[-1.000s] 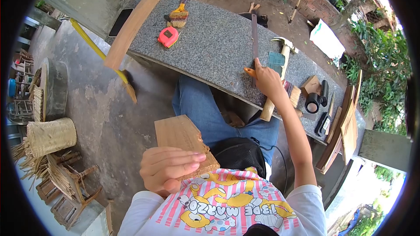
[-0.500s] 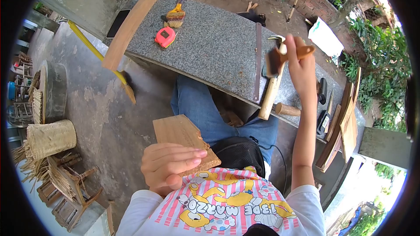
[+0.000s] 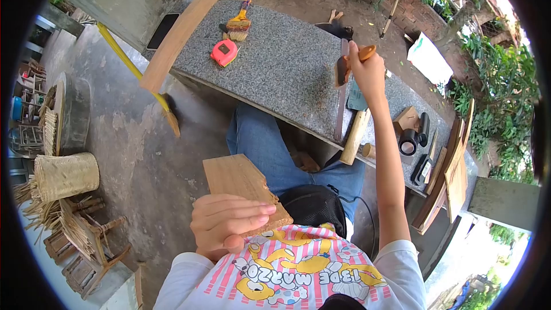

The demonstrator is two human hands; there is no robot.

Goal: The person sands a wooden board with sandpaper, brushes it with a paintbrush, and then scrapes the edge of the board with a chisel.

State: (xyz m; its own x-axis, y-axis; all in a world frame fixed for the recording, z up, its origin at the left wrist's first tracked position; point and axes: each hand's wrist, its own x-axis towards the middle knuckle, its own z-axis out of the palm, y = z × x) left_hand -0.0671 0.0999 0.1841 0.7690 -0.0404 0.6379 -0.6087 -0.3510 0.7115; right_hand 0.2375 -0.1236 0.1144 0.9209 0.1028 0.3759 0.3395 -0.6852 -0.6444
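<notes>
My left hand (image 3: 232, 221) holds a flat piece of wood (image 3: 235, 177) with a rough, broken edge, low in front of my shirt. In my right hand (image 3: 367, 74) is a brush with a brown wooden handle (image 3: 366, 53), its dark bristles just above a metal ruler (image 3: 342, 97) on the granite bench (image 3: 275, 57). Beside my right forearm lies a hammer with a pale wooden handle (image 3: 356, 138), its head hidden by my hand. A grey-green flat object (image 3: 357, 97) rests next to the ruler.
On the bench are a pink tape measure (image 3: 224, 53), a yellow-handled brush (image 3: 239, 22), a curved board (image 3: 186, 31), a black cylindrical tool (image 3: 408, 142) and stacked boards (image 3: 456, 175) at the right. A yellow pole (image 3: 120, 49) leans at the left. A woven basket (image 3: 67, 176) stands far left.
My right hand has moved left with the brush, from above the hammer to the metal ruler. The black cylindrical tool has come into sight. My left hand still holds the wood.
</notes>
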